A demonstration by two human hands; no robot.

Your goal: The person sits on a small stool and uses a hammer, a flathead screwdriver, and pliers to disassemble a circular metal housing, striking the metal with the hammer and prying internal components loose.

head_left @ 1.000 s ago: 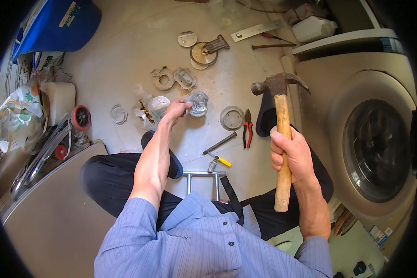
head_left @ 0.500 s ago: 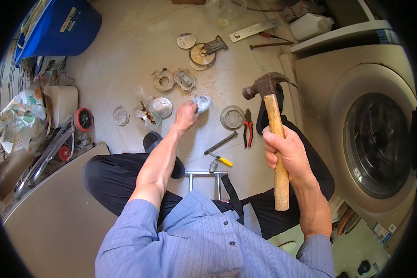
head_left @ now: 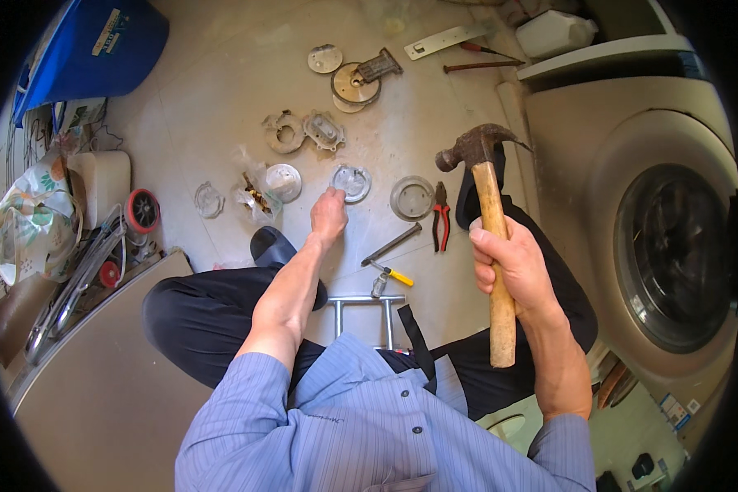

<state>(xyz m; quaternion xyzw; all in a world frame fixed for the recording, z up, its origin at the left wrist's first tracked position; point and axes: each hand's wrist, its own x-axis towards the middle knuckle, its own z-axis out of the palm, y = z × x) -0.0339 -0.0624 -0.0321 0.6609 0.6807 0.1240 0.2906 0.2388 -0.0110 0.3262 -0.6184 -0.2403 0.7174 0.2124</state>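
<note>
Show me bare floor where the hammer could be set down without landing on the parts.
Free: the floor between the blue bin and the ring-shaped parts. Crowded: around the left hand at the round plate, and past the metal disc and red pliers. The right hand holds the hammer.

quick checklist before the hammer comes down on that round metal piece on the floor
1. Grip on hammer: right hand is wrapped around the wooden handle of the hammer about mid-length, head raised. Ok.
2. Workpiece steadied: left hand has fingertips at the edge of the round metal disc. Ok.
3. Fingers out of the strike zone: they are on the disc. Not ok.
4. Disc lying flat on the floor: cannot tell.
5. Space around the disc: a second round disc and red-handled pliers lie close to its right. Not ok.
6. Hammer head tight on the handle: cannot tell.
</note>
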